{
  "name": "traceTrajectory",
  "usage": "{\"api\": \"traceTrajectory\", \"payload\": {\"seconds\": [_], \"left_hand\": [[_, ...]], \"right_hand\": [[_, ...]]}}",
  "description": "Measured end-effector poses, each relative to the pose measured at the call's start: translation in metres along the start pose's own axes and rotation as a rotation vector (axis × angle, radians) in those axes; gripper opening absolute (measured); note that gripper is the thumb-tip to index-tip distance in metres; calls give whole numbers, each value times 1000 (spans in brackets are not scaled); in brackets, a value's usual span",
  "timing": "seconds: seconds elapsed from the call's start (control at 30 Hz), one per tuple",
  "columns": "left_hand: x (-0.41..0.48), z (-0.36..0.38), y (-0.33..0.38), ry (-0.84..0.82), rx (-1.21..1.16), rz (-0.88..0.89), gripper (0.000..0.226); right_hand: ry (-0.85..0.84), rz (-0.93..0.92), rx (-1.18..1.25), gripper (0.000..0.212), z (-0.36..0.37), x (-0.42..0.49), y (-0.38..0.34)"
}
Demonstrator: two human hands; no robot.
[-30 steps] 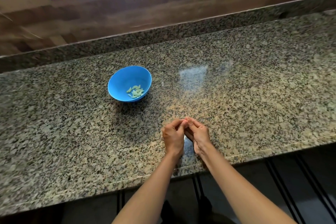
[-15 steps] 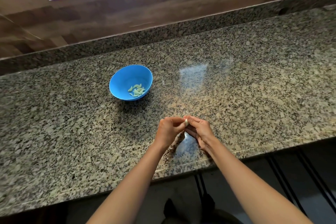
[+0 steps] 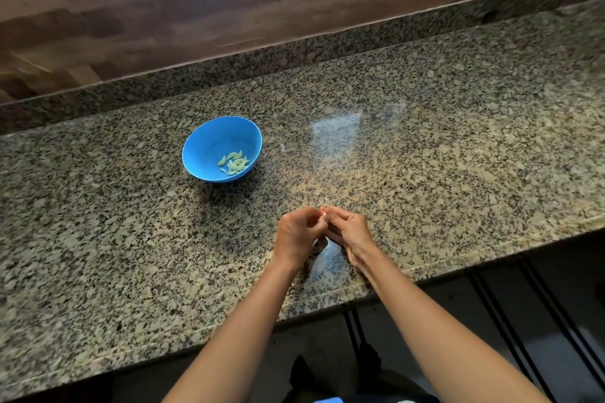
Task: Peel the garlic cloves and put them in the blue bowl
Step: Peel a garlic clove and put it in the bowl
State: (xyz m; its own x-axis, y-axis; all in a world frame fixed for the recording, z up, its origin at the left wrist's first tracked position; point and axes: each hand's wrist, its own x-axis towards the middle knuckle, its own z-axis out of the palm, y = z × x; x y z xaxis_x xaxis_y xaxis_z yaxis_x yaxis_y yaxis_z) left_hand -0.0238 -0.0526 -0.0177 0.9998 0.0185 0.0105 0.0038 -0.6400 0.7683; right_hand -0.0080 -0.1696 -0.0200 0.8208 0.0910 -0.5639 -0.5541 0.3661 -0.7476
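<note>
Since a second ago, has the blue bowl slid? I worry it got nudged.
No. The blue bowl sits as far from the backsplash as before; left hand and right hand pinch a garlic clove apart from it.

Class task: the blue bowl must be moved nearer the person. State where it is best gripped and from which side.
Grip the blue bowl at its near right rim, coming from the right with the right hand. The bowl stands upright and open, its thin rim exposed all round, and the peeled cloves lie low inside, clear of the rim.
</note>
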Motion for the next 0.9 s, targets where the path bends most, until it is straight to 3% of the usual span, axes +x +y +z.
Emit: {"api": "traceTrajectory", "payload": {"seconds": [0.17,0.3,0.37,0.47,0.63,0.7,0.77,0.83,0.9], "left_hand": [[-1,7,2,36,17,-51,11],[3,-8,0,50,-539,-372,9],[3,-25,-11,148,-672,-510,8],[1,-42,-30,78,-459,-515,16],[8,-53,-23,-105,92,-330,11],[12,-58,-18,-183,77,-373,11],[16,-63,-17,-228,-73,-490,13],[17,-65,-14,-242,-134,-566,11],[20,-64,-12,-227,-86,-583,5]], "right_hand": [[15,-36,-49,29,3,-2,3],[26,-2,-12,22,-2,-2,-2],[47,-77,-246,24,-4,0,-4],[139,-251,-883,25,-7,3,-13],[184,-385,-1412,37,6,5,-25],[231,-608,-1379,36,14,-3,-20],[111,-687,-1196,24,27,-15,-8],[-34,-540,-1163,19,39,-23,9],[-52,-395,-1145,18,41,-24,22]]}}
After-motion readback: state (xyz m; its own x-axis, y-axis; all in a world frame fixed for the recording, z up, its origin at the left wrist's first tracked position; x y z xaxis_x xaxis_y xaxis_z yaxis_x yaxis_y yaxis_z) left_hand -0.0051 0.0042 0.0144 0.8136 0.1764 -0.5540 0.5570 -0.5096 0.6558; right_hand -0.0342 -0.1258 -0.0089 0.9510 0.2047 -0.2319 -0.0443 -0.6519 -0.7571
